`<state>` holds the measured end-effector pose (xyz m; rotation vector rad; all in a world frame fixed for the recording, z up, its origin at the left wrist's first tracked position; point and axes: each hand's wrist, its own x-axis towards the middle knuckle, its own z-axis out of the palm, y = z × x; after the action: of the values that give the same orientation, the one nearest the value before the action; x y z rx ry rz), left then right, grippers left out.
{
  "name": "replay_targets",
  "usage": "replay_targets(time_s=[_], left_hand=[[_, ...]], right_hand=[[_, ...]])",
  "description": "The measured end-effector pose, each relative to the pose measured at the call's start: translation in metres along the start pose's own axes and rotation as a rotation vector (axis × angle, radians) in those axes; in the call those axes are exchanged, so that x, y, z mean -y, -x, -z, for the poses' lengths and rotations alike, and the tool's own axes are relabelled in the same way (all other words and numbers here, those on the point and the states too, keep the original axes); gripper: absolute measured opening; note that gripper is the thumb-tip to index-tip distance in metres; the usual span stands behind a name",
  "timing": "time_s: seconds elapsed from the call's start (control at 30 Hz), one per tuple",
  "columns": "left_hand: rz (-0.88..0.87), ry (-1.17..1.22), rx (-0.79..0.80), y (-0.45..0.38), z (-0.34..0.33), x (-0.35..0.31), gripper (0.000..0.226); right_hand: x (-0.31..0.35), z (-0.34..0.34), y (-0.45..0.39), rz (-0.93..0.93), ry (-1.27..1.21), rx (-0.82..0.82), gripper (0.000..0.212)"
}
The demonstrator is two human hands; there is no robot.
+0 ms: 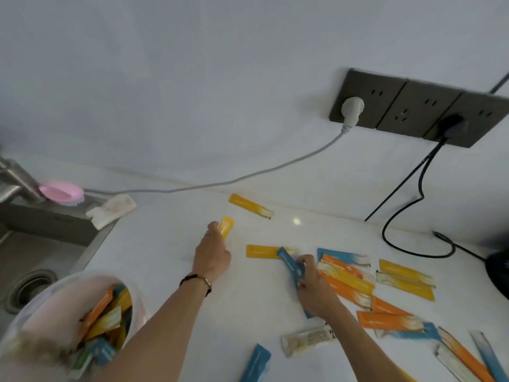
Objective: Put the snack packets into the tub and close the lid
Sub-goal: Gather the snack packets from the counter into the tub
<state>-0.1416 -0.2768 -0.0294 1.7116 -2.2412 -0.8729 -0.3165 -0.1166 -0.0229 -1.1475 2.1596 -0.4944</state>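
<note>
Long snack packets in yellow, orange and blue lie scattered over the white counter (pixel 170 257), most of them in a heap (pixel 385 293) at the right. My left hand (pixel 212 257) grips one yellow packet (pixel 226 226) by its end. My right hand (pixel 314 288) holds a blue packet (pixel 289 264) just above the counter. Two more yellow packets lie farther back (pixel 249 205) and between my hands (pixel 261 251). The open translucent tub (pixel 55 299) stands at the lower left, with several packets (pixel 107 318) standing inside it. No lid is in view.
A steel sink (pixel 33 260) with a drain lies left of the tub, a pink brush (pixel 62 191) and a white cloth (pixel 111 210) on its rim. Wall sockets (pixel 413 106) feed a grey cord (pixel 220 184) and black cords (pixel 399 230) trailing across the counter. A dark appliance (pixel 498 271) sits at the right edge.
</note>
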Motion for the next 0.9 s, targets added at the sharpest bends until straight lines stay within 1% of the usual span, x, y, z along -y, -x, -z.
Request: replay_targets(time_s=[0.03,0.07,0.13,0.17,0.2,0.23,0.33,0.4,0.43,0.47,0.53,0.57,0.63,0.67,0.73,0.83,0.9], left_hand=[[-0.082,0.033,0.005,-0.002,-0.003,-0.011,0.054],[-0.179,0.027,0.043,-0.002,-0.010,-0.023,0.056],[-0.331,-0.069,0.203,-0.003,-0.028,-0.042,0.051],[-0.364,-0.150,0.274,-0.003,-0.037,-0.050,0.045],[-0.367,-0.225,0.310,-0.004,-0.044,-0.055,0.038],[-0.350,-0.286,0.312,-0.004,-0.047,-0.058,0.034],[-0.265,-0.416,0.306,-0.001,-0.046,-0.060,0.032],[-0.216,-0.402,0.335,0.008,-0.040,-0.054,0.029],[-0.193,-0.355,0.332,0.017,-0.031,-0.052,0.023],[-0.167,-0.268,0.307,0.026,-0.024,-0.050,0.018],[-0.086,0.035,0.212,0.044,0.001,-0.048,0.010],[-0.048,0.205,0.165,0.056,0.018,-0.048,0.006],[-0.054,0.417,0.031,0.078,0.053,-0.044,0.009],[-0.090,0.472,-0.047,0.089,0.069,-0.040,0.010],[-0.133,0.528,-0.218,0.111,0.101,-0.024,0.003],[-0.078,0.608,-0.430,0.140,0.146,0.015,0.034],[-0.053,0.607,-0.513,0.155,0.169,0.041,0.043]], right_hand=[[-0.001,0.002,-0.001,-0.017,-0.065,0.002,0.051],[-0.003,0.004,-0.001,-0.048,-0.126,0.012,0.058],[-0.006,0.006,-0.001,-0.100,-0.210,0.046,0.067],[-0.008,0.007,0.000,-0.121,-0.235,0.058,0.068],[-0.010,0.008,0.001,-0.132,-0.248,0.069,0.066],[-0.011,0.009,0.002,-0.136,-0.259,0.078,0.063],[-0.014,0.015,0.008,-0.165,-0.316,0.096,0.052],[-0.010,0.018,0.011,-0.179,-0.396,0.068,0.049],[-0.004,0.019,0.014,-0.178,-0.475,0.045,0.049],[0.003,0.020,0.016,-0.176,-0.572,0.025,0.048],[0.025,0.021,0.022,-0.150,-0.752,0.009,0.041],[0.040,0.020,0.027,-0.120,-0.801,0.008,0.035],[0.071,0.015,0.036,-0.044,-0.813,-0.009,0.022],[0.087,0.010,0.041,-0.006,-0.797,-0.021,0.018],[0.124,-0.001,0.051,0.072,-0.786,-0.025,0.018],[0.187,-0.026,0.071,0.187,-0.939,0.018,0.021],[0.224,-0.040,0.085,0.266,-1.061,0.043,0.025]])
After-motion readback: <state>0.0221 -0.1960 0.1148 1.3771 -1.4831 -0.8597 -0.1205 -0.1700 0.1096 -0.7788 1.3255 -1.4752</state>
